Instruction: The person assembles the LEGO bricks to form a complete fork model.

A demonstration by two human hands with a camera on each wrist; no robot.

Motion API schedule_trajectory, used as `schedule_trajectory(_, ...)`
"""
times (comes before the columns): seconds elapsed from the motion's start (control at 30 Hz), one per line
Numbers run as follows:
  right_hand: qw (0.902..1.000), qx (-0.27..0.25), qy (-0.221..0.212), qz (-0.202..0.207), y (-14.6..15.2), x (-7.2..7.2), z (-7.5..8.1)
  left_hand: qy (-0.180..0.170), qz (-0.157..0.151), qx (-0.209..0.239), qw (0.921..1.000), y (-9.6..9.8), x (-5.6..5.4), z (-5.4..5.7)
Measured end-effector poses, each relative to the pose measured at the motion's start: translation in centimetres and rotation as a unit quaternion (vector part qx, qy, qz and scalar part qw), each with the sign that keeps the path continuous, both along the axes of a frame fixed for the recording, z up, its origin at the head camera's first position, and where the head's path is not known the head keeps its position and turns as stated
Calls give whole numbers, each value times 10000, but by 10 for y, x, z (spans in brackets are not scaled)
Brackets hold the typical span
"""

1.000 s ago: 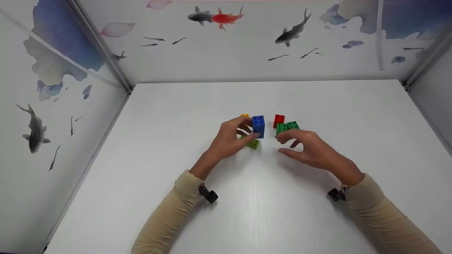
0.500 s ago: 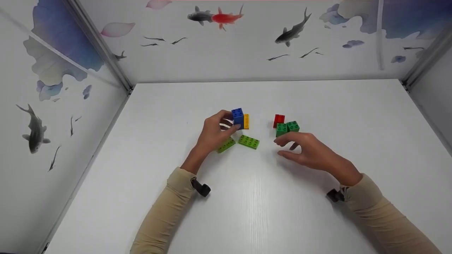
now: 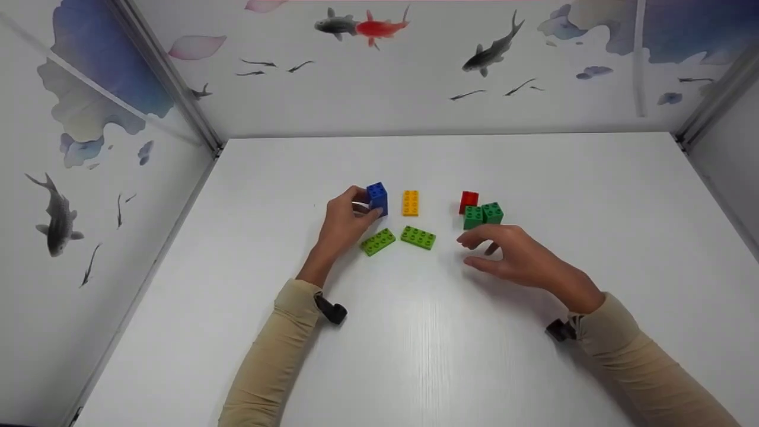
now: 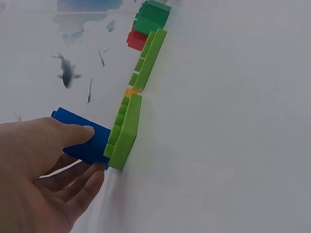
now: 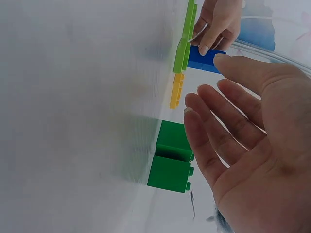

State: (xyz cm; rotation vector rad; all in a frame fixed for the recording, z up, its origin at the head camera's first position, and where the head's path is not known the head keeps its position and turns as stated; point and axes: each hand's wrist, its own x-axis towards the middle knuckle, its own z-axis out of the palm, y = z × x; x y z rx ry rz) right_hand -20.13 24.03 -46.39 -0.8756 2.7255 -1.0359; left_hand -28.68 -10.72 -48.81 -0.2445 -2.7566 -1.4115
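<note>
My left hand (image 3: 345, 218) pinches a tall blue toy brick (image 3: 378, 199) between thumb and fingers, its studs facing up, at the left of the other bricks. Two lime green bricks, a left one (image 3: 378, 242) and a right one (image 3: 418, 237), lie flat in front of it. Beyond them a flat yellow brick (image 3: 410, 203) lies lengthwise. My right hand (image 3: 514, 255) hovers with relaxed fingers and holds nothing. Just past its fingertips stand two dark green bricks, one (image 3: 472, 217) beside the other (image 3: 492, 213), with a red brick (image 3: 469, 201) behind them.
The bricks rest on a white table (image 3: 403, 356). A white back wall (image 3: 415, 107) printed with fish and a left side wall (image 3: 130, 196) border it. Black wrist cameras sit at both sleeves, the left one (image 3: 333, 311) and the right one (image 3: 559, 330).
My left hand has carried the blue brick leftward, from between the brick groups past the yellow brick, uncovering the yellow and lime bricks. My right hand has drifted slightly toward me.
</note>
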Motion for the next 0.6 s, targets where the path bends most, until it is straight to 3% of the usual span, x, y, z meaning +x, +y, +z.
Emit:
schedule_trajectory(0.33, 9997, -29, -248, -43, -11, 0, 3, -159, 6, 56, 9999, -2, -2, 0)
schedule_trajectory(0.6, 9990, 35, -411, -149, -19, -5, 3, -639, -14, -110, 9979, -5, 4, 3)
